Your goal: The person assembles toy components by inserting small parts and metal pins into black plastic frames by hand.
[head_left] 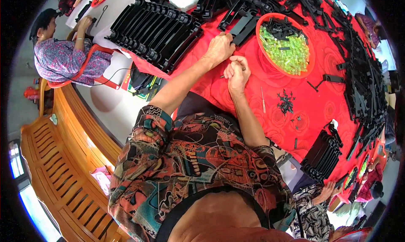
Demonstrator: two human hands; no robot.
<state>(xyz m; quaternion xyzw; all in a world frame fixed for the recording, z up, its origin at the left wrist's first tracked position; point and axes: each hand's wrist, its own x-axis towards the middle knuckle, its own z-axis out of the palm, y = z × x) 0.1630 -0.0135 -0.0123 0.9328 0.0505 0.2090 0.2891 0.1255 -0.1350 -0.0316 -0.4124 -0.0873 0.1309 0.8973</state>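
Observation:
My left hand (220,49) is closed at the near end of a long black plastic part (246,30), which lies slanting on the red tablecloth (202,83). Just below it, my right hand (238,74) has its fingers curled in. A thin dark tip shows at that hand's left side, but what it belongs to is hidden. Right of the part stands an orange-red basin (311,63) of clear yellow-green pieces (291,53) and small black pieces (282,30). Nearer me lie a thin pale-handled tool (263,100) and a little pile of tiny black pieces (286,103).
Rows of black plastic parts (154,34) lie left of my hands. Long black parts are heaped (366,79) along the right side. Another stack (321,155) sits lower right, beside a person in patterned clothing (310,208). A seated person (69,60) works at left, near a wooden bench (67,170).

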